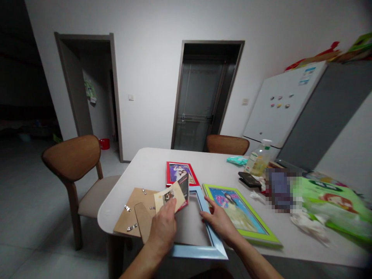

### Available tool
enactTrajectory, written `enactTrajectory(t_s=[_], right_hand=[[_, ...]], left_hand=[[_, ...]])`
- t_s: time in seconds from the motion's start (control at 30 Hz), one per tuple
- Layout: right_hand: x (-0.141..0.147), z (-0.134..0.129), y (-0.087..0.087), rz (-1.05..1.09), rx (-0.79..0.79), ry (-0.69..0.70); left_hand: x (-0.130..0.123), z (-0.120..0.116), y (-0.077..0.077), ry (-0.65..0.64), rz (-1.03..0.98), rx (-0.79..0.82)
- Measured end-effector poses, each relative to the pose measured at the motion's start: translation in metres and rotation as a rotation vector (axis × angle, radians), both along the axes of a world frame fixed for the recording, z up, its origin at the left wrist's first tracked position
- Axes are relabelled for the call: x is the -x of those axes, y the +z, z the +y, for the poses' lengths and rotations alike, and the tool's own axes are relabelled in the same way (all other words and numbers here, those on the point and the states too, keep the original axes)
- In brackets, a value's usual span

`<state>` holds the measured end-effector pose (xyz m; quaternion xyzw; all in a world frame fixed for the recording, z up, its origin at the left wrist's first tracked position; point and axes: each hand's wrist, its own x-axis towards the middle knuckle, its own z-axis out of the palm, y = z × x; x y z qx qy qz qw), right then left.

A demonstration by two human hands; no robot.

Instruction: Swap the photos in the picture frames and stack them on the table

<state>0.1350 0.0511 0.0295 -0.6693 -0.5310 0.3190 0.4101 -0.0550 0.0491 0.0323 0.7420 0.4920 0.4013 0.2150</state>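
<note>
My left hand (165, 224) is closed on a cream photo card (158, 200), its thumb lying over the printed picture. A darker card with a red edge (183, 190) shows right behind it. On the right, my right hand (216, 221) grips the side bar of a light blue picture frame (213, 236), whose middle is open to the table. Under and left of my left hand lies a brown backing board (128, 211) with metal clips and a stand flap. A red-framed photo (174, 174) lies beyond, and a green-framed photo (241, 211) lies right of the blue frame.
The white table (116, 193) has a rounded left corner. To the right are a plastic bottle (258, 159), a black phone-like object (249, 179), a turquoise packet (236, 160), crumpled tissue (309, 226) and a green package (334, 197). Wooden chairs (72, 157) stand around.
</note>
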Motion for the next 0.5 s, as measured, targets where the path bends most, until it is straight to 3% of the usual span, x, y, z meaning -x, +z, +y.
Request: enactTrajectory(t_s=[0.07, 0.17, 0.27, 0.37, 0.43, 0.5], right_hand=[[-0.007, 0.005, -0.007, -0.199, -0.031, -0.052], [-0.011, 0.008, -0.014, -0.302, -0.119, -0.066], [-0.001, 0.005, -0.011, -0.252, -0.231, -0.038], [0.025, -0.004, 0.000, 0.079, -0.128, 0.095], [0.046, -0.010, 0.008, 0.479, 0.059, 0.246], [0.064, -0.014, 0.012, 0.829, 0.153, 0.305]], left_hand=[[0.019, 0.008, 0.004, 0.091, -0.294, 0.029], [0.041, 0.013, 0.006, 0.189, -0.613, 0.095], [0.042, 0.006, 0.007, 0.119, -1.121, 0.257], [0.026, -0.010, 0.010, 0.012, -1.414, 0.411], [0.013, -0.022, 0.012, -0.034, -1.473, 0.473], [0.003, -0.030, 0.013, -0.077, -1.503, 0.514]])
